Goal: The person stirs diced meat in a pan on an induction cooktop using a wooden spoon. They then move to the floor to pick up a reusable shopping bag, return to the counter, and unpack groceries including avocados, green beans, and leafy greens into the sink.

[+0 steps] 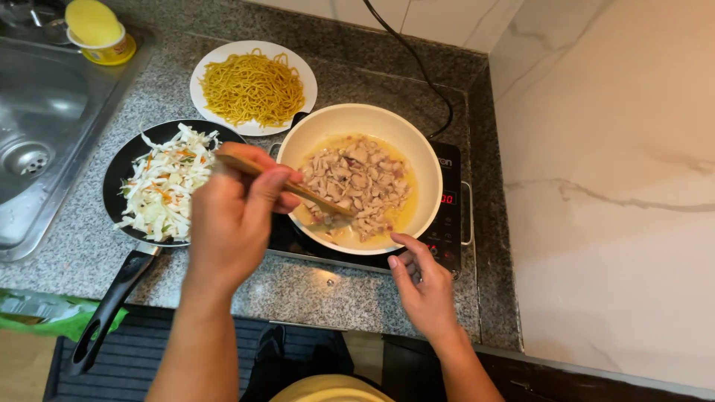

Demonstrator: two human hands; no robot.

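My left hand point(234, 212) grips a wooden spatula point(298, 190) whose blade rests among pale chopped meat pieces point(357, 182) in yellowish liquid inside a cream-coloured pan point(357, 123). The pan sits on a black induction cooker point(447, 216) with a red display. My right hand point(421, 286) lies at the cooker's front edge, fingers on its control panel, holding nothing.
A black frying pan point(119, 167) of shredded cabbage and carrot sits to the left, its handle point(108, 309) over the counter edge. A white plate point(202, 67) of yellow noodles is behind. Steel sink point(37, 112) and yellow tub point(100, 33) far left; marble wall point(611, 186) on the right.
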